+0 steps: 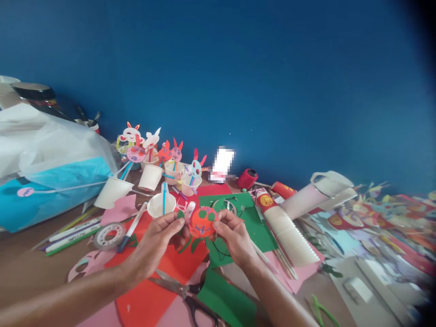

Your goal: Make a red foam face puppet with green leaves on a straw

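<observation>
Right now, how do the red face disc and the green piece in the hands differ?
Look: the face disc is orange-red and patterned; the green piece shows plain green.
Size: the disc shows larger than the piece.
Hold: the right hand pinches the disc, the left hand the piece.
Shared: both are held at the fingertips.

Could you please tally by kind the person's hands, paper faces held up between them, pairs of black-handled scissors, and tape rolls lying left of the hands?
Hands: 2 (left hand, right hand)
Red paper face: 1
Black-handled scissors: 1
White tape roll: 1
Total: 5
</observation>
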`<state>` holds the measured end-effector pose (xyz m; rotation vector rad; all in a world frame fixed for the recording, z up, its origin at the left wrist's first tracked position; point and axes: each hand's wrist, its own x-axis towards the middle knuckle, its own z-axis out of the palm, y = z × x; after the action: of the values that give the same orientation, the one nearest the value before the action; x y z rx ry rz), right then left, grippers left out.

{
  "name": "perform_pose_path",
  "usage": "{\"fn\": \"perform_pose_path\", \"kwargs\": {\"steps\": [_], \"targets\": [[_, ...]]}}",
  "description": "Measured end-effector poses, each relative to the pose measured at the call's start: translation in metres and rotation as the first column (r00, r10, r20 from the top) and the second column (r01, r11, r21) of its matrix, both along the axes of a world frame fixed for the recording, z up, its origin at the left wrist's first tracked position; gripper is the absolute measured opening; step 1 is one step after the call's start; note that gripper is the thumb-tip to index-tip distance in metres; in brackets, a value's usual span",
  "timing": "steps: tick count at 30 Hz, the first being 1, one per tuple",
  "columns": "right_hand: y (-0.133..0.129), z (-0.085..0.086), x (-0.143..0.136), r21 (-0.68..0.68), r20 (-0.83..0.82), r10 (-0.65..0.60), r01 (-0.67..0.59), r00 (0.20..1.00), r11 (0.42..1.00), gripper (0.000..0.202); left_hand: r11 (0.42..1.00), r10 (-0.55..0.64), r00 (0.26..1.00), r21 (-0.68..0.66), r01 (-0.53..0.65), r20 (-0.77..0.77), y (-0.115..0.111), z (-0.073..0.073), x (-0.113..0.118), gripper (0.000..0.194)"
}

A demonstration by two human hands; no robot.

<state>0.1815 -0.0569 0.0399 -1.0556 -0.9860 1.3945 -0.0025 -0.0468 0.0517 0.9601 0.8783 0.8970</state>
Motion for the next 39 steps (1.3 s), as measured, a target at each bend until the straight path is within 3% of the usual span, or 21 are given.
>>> {"fn": "perform_pose_path", "kwargs": {"steps": [7, 13, 28, 31, 33, 36, 39], "targets": [[-0.003, -0.002, -0.003, -0.019, -0.007, 0.062, -0.063, 0.998, 0.998, 0.021, 0.993, -0.038, 0.988, -0.108, 0.054, 0.149, -0.005, -0.015, 0.004, 0.014], [-0.005, 0.0, -0.004, -0.019, 0.078, 0.063, -0.062, 0.995, 0.998, 0.02, 0.981, -0.04, 0.982, -0.181, 0.074, 0.187, -0.006, -0.016, 0.004, 0.011], [-0.003, 0.0, -0.002, -0.038, 0.16, 0.072, -0.067, 0.985, 0.997, 0.02, 0.984, 0.059, 0.982, -0.175, -0.027, 0.181, -0.004, -0.015, 0.005, 0.013], [-0.001, -0.001, -0.001, -0.039, 0.202, 0.058, -0.051, 0.978, 0.998, 0.02, 0.993, 0.088, 0.989, -0.085, -0.078, 0.12, -0.004, -0.007, 0.001, 0.01], [-0.001, -0.004, -0.002, -0.035, 0.214, 0.05, -0.044, 0.975, 0.998, 0.02, 0.992, 0.114, 0.992, 0.055, -0.117, 0.054, -0.006, 0.002, -0.005, 0.012], [0.0, -0.009, -0.003, -0.03, 0.238, 0.076, -0.071, 0.968, 0.997, 0.019, 0.94, 0.141, 0.99, 0.312, -0.139, 0.015, -0.01, 0.017, -0.014, 0.013], [-0.001, -0.015, -0.004, -0.034, 0.282, 0.119, -0.114, 0.952, 0.993, 0.016, 0.902, 0.127, 0.992, 0.414, -0.124, 0.02, -0.011, 0.027, -0.02, 0.017]]}}
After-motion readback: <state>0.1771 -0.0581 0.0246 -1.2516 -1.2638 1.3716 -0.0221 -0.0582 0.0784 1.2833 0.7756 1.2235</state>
